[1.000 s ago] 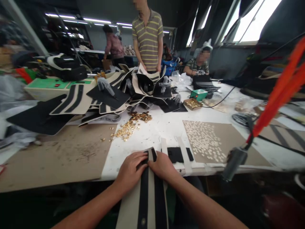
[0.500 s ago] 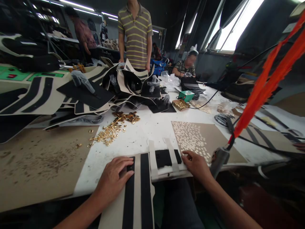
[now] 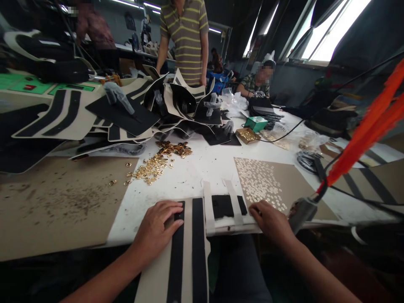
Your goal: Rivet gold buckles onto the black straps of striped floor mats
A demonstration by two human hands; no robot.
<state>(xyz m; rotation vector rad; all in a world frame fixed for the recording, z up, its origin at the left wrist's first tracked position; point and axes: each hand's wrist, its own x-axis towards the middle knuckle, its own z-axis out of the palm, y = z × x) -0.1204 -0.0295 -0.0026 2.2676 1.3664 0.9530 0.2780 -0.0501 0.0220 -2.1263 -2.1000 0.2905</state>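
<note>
My left hand (image 3: 158, 225) lies on a beige panel with black stripes (image 3: 188, 252), its fingers stretched over one stripe near the top end and the thumb apart from them. The panel reaches over the table's front edge towards my lap. At the right edge of a black pad with pale straps (image 3: 221, 207) is my right hand (image 3: 272, 219), its fingers curled and pinched together; what they hold, if anything, is too small to make out. Beside that hand, small shiny rings (image 3: 257, 181) are spread over a brown board (image 3: 293, 179).
Gold clasps (image 3: 151, 168) lie heaped on the white table (image 3: 186, 176). Striped panels (image 3: 67, 113) are piled behind. An orange cord (image 3: 362, 130) hangs at the right above a grey tool (image 3: 303, 212). A person in a striped shirt (image 3: 184, 38) stands across; another person (image 3: 257, 82) sits further back.
The camera view has shifted, so the scene sits further right. My right fingers are curled in more at the same place. My left hand stays on the striped panel.
</note>
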